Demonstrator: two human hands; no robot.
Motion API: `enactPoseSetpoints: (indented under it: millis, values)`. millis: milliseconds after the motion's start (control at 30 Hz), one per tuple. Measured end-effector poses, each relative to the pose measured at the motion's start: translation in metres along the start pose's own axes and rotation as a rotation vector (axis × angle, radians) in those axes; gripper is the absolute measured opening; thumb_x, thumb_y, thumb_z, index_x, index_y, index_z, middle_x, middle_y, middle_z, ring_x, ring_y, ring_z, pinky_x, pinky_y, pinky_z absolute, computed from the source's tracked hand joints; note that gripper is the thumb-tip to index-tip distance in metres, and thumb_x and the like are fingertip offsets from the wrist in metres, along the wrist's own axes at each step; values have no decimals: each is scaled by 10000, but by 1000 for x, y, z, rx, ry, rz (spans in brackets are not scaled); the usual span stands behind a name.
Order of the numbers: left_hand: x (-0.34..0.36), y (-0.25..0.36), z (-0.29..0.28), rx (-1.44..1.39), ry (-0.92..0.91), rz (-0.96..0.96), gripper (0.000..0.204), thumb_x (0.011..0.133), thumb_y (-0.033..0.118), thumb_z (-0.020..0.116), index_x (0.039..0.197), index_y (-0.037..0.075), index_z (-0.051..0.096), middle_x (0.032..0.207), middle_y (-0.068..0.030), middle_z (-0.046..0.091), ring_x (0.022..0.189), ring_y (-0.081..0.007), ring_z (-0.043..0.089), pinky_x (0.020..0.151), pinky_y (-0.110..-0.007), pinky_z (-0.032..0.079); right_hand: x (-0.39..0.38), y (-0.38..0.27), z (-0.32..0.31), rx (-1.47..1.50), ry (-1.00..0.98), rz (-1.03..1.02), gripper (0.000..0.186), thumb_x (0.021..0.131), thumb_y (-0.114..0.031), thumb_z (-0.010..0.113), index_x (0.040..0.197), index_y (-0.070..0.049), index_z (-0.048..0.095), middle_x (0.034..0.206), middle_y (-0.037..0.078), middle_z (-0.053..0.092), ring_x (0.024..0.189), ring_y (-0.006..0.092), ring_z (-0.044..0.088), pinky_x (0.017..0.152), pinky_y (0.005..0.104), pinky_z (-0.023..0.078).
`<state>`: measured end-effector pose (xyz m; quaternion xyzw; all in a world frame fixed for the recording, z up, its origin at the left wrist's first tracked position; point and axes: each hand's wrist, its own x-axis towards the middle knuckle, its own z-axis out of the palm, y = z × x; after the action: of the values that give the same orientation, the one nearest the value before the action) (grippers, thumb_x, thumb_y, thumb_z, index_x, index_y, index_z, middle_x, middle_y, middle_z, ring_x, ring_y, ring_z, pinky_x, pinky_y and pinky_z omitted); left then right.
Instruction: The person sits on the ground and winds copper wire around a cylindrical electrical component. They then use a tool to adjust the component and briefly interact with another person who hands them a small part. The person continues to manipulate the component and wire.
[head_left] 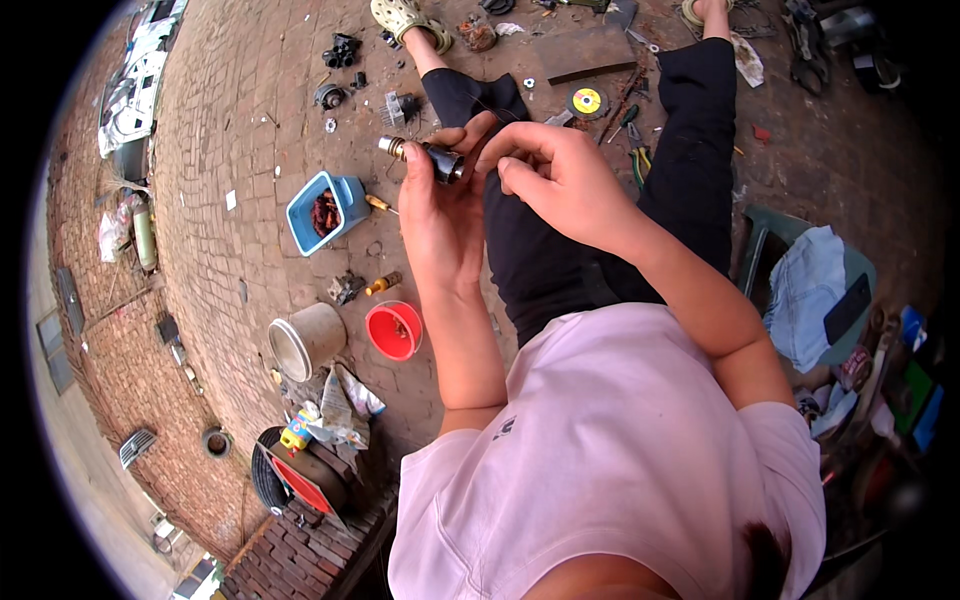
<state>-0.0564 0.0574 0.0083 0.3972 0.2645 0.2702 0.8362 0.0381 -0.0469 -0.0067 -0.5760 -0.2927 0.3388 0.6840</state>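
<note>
In my left hand [445, 225] is a small cylindrical part [443, 163], black with a bright metal end, held tilted above my thigh. The thumb lies along its side and the fingers wrap behind it. My right hand [560, 180] is beside its lower end, with fingers curled and pressed together. Whatever those fingertips pinch is too small or hidden to make out. Below and to the left stands a blue basin [352, 200] containing reddish-brown pieces [325, 213]. A screwdriver [377, 202] with a yellow handle lies against the basin's right side.
A red bucket [374, 338] and a whitish bucket [325, 335] stand near my left arm. Between my legs lie a yellow disc [586, 102], a dark block [585, 55] and pliers [640, 160]. Blue cloth [805, 285] covers a green seat at right. Loose black parts [342, 50] dot the brick paving.
</note>
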Motion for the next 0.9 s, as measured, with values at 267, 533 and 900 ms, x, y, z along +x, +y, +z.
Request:
enactPoseSetpoints:
  millis: [267, 533, 900]
  values:
    - [15, 30, -42, -45, 212, 148, 446, 980, 409, 440, 1052, -21, 535, 1218, -238, 564, 1236, -336, 482, 1028, -378, 379, -32, -20, -116, 177, 242, 25, 136, 795, -7, 421, 759, -12, 551, 632, -43, 459, 507, -6, 279, 459, 182, 196]
    - [37, 109, -156, -18, 344, 227, 474, 994, 405, 388, 1127, -35, 504, 1300, -217, 519, 1287, -313, 432, 1021, -396, 415, -160, -5, -386, -299, 1100, 113, 147, 908, -157, 535, 873, -76, 653, 685, -79, 488, 516, -18, 326, 463, 173, 209]
    - [36, 130, -147, -244, 170, 147, 495, 988, 358, 429, 1179, -96, 477, 1335, -212, 486, 1316, -325, 383, 1018, -415, 412, -219, 8, -514, -1769, 1008, 717, 454, 866, -280, 590, 1270, -78, 547, 1158, 156, 608, 974, 225, 633, 891, 314, 459]
